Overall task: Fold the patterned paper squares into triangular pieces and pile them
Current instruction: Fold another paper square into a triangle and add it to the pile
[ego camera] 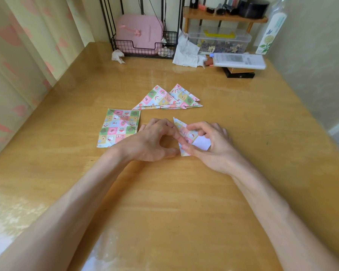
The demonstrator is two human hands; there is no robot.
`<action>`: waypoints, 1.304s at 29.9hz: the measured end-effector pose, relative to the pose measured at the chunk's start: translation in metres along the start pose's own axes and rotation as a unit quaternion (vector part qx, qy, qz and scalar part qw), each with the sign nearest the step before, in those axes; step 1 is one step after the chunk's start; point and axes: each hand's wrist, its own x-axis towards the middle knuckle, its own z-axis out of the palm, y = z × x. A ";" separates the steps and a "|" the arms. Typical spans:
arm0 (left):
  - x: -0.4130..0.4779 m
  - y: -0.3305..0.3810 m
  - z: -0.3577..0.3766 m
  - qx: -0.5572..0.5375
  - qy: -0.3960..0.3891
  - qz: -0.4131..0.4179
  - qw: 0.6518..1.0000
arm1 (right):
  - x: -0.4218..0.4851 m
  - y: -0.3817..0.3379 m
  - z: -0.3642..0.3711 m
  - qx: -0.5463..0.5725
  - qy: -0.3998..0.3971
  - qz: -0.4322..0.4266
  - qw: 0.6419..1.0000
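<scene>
Our forearms (76, 202) reach in from bottom edge over wooden table (164, 202). We curl left hand (153, 141); index and thumb pinch left edge of half-folded paper (191, 136). We curl right hand (209, 147) too; thumb and index grip same sheet, white underside showing. Sheet sits mid-table between hands. To its left lie unfolded squares (118, 127); beyond it, triangle pile (164, 98).

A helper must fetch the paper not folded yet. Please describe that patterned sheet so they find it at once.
On the glossy wooden table, just left of the person's left hand, lies a flat square of pastel checkered paper. Unlike the pile of folded paper triangles beyond it and the half-folded paper piece at that hand, it is a full square.
</scene>
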 end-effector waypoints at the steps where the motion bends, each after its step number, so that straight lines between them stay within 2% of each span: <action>1: 0.000 0.000 0.001 0.000 0.002 0.000 1.000 | 0.000 0.001 0.000 0.003 0.006 -0.002 1.000; 6: 0.002 0.002 0.007 -0.001 0.023 -0.009 1.000 | -0.002 0.002 0.004 -0.042 0.028 -0.013 0.999; 12: 0.006 0.004 0.018 0.005 0.070 -0.035 0.997 | -0.001 0.007 0.001 0.012 0.016 -0.019 1.000; 17: 0.008 0.006 0.019 -0.002 0.078 -0.051 0.996 | -0.004 0.008 0.003 -0.021 0.034 -0.038 0.998; 22: 0.008 0.008 0.022 0.009 0.108 -0.051 0.993 | 0.000 0.012 0.000 0.020 0.007 -0.027 0.999; 27: 0.007 0.010 0.021 0.007 0.105 -0.050 0.993 | -0.002 0.012 0.002 -0.022 0.024 -0.057 0.998; 31: 0.006 0.011 0.020 0.013 0.098 -0.049 0.994 | 0.001 0.013 -0.005 0.040 0.001 -0.033 0.999; 34: 0.006 0.011 0.019 0.021 0.102 -0.051 0.993 | 0.001 0.012 -0.004 0.013 0.003 -0.045 0.999; 39: 0.006 0.013 0.019 0.023 0.097 -0.053 0.994 | 0.002 0.016 -0.008 0.073 -0.012 -0.029 0.997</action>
